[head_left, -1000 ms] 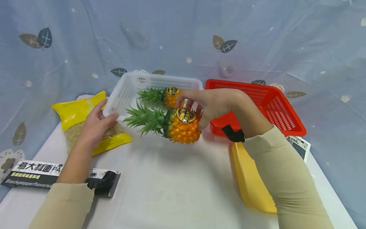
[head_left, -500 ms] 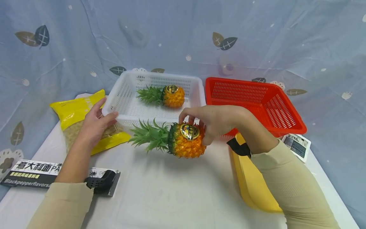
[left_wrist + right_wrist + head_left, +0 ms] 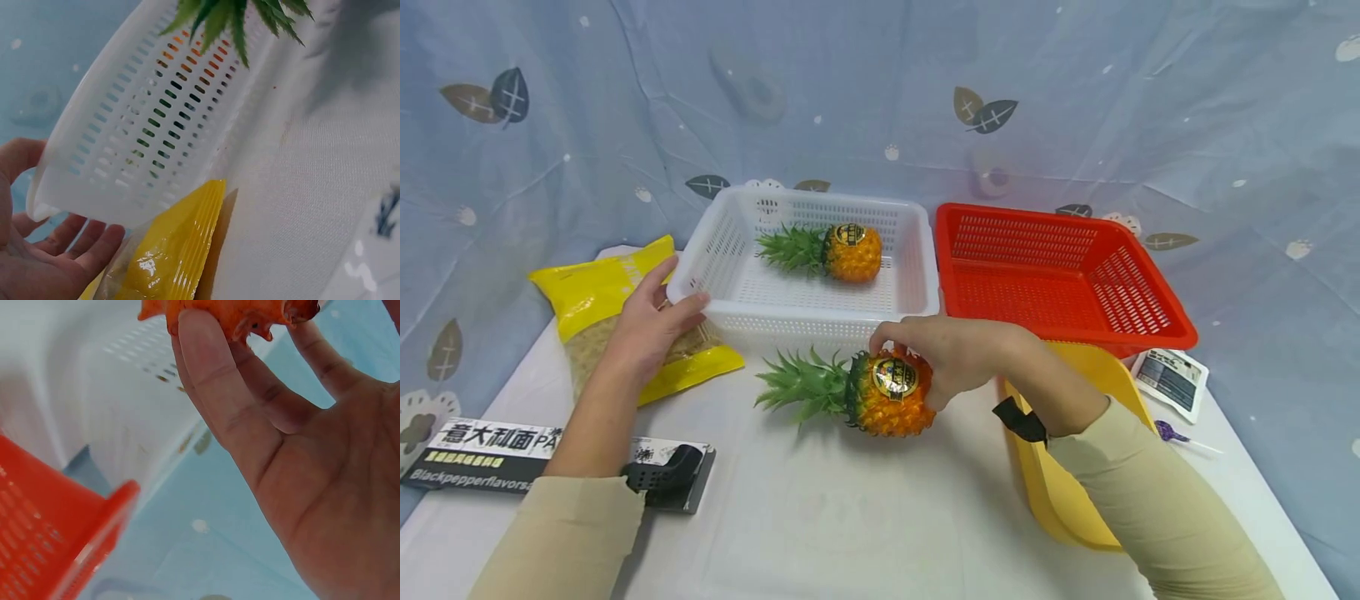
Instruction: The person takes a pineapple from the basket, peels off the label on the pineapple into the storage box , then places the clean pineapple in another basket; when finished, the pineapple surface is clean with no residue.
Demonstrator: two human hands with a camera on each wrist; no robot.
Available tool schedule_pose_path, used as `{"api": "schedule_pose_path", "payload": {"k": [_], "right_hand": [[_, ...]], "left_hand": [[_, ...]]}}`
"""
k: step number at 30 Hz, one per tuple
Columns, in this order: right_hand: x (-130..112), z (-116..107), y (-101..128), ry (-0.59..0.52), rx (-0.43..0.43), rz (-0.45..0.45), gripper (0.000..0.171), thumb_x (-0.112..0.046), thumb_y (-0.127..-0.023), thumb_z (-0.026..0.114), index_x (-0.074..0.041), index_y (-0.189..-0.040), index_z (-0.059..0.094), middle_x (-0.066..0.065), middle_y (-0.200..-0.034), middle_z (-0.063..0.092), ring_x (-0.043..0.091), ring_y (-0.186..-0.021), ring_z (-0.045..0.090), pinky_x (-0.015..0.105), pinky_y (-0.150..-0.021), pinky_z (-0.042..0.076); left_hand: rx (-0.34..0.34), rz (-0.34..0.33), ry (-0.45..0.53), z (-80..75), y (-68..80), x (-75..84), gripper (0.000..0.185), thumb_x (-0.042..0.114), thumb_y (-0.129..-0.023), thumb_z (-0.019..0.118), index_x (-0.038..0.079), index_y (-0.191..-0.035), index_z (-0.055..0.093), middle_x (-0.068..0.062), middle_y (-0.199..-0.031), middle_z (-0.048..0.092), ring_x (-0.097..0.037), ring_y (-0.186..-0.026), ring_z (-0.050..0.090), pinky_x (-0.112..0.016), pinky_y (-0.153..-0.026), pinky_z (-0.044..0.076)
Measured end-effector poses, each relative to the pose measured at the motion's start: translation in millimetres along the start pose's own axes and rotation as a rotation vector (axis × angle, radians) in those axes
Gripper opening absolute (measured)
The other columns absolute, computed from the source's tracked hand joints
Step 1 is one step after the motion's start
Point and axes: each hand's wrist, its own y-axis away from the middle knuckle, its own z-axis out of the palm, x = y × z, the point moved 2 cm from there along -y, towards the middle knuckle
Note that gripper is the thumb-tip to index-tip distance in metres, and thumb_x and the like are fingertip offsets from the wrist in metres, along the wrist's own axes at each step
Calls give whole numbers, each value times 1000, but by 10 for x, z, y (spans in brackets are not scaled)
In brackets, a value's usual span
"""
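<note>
My right hand [image 3: 968, 354] grips the orange end of a pineapple [image 3: 895, 410], thumb on the near side and fingers over the top. Its green leaves point left, and it lies level over the white table, just in front of the white basket [image 3: 820, 316]. In the right wrist view the fingertips press its spiky orange skin [image 3: 237, 315]. With thumb and fingers, my left hand [image 3: 651, 321] holds the basket's left front corner, also seen in the left wrist view, where the fingers curl below the rim. A second pineapple [image 3: 854, 257] lies inside the basket.
A red basket [image 3: 1052, 337] stands right of the white one, with a yellow basket [image 3: 1067, 508] in front, partly under my right forearm. A yellow bag [image 3: 696, 371] and a black-and-white pasta box [image 3: 482, 458] lie left. A white packet [image 3: 1172, 379] and a purple lollipop [image 3: 1167, 431] lie right.
My right hand has brought the pineapple from over the white basket's front side toward me and down, close over the table. My left hand stays on the basket corner.
</note>
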Motion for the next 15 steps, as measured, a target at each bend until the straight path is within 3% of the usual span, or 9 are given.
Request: {"api": "schedule_pose_path", "payload": {"k": [15], "right_hand": [[97, 174, -21, 66, 50, 12, 74, -4, -77, 86, -27, -136, 48, -3, -128, 57, 19, -114, 53, 33, -90, 56]], "left_hand": [[-16, 7, -18, 2, 12, 0, 85, 35, -104, 62, 37, -167, 5, -8, -173, 19, -23, -142, 42, -33, -109, 46]]}}
